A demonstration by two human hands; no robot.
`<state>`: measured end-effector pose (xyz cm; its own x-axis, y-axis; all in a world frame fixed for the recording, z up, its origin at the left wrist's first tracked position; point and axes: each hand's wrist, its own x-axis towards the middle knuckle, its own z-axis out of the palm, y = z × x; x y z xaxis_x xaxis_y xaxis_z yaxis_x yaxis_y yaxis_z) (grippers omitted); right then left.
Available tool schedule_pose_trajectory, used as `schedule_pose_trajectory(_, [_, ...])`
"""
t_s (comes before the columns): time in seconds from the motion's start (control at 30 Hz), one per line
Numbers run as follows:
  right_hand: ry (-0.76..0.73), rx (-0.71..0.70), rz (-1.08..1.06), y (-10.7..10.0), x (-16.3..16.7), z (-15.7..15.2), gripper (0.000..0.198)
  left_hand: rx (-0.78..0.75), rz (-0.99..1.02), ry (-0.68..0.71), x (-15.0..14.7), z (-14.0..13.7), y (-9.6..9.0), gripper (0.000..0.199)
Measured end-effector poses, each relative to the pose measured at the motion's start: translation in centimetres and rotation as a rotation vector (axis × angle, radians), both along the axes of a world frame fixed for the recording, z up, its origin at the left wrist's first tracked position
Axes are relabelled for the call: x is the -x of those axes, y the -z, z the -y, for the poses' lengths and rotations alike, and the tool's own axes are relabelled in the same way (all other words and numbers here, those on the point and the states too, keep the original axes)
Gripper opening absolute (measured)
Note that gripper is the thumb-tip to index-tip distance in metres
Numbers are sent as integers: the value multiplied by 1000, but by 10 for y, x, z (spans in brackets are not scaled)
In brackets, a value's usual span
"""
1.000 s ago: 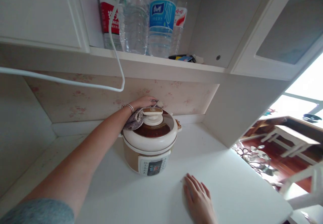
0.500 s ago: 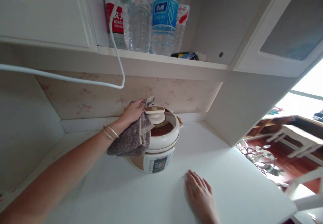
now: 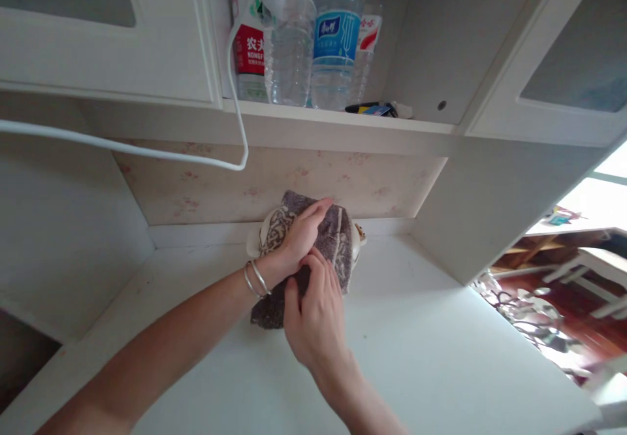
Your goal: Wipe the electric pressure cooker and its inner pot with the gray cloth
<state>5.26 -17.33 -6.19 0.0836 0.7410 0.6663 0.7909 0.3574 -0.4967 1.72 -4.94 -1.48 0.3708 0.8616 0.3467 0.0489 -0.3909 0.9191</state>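
- The left hand [image 3: 300, 234] lies over the cloth [image 3: 343, 229], with its fingers straight and close together. It looks open.
- Two shiny bracelets [image 3: 257, 278] are around the left wrist.
- The right hand [image 3: 317, 314] is just in front of the left one, nearer the front edge of the desk [image 3: 416, 350]. Its fingers are bent and its thumb sticks out to the side. I cannot tell if it is pinching the cloth.
- The cloth is fuzzy and dark, with a light swirly part on the left. It covers most of the cream pot [image 3: 356, 245], and one end hangs down in front.
- The pot sits near the back edge of the desk, between the two back corners. Bits of it peek out on both sides.
- Above the desk, clear bottles [image 3: 289, 49] stand on the shelf [image 3: 416, 125].
- A white cord [image 3: 171, 155] hangs down in front of the shelf and bends to the left.
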Motion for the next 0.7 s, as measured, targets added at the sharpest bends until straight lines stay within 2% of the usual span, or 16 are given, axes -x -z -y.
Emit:
schedule_pose_trajectory(0.07, [79,59,45,3,6,-15,42,19,10,70,7,-2,-5,47])
schedule_pose_trajectory(0.13, [108,78,101,11,1,-27,49,1,39,77,21,-1,-8,46])
schedule_pose_trajectory(0.27, [201,131,180,13,-33,-45,56,-121,120,-80,59,5,-2,40])
schedule_pose_trajectory(0.37, [189,239,205,2,-72,-63,50,-169,84,-276,87,3,20,38])
schedule_pose_trajectory(0.47, [144,293,176,-8,-111,-93,49,-139,-2,-440,109,-10,55,38])
schedule_pose_trajectory(0.6, [54,391,111,-20,-144,-141,45,-82,-140,-487,123,-31,94,40])
schedule_pose_trajectory(0.7, [15,383,78,-29,-146,-173,37,-121,-218,-476,124,-37,105,41])
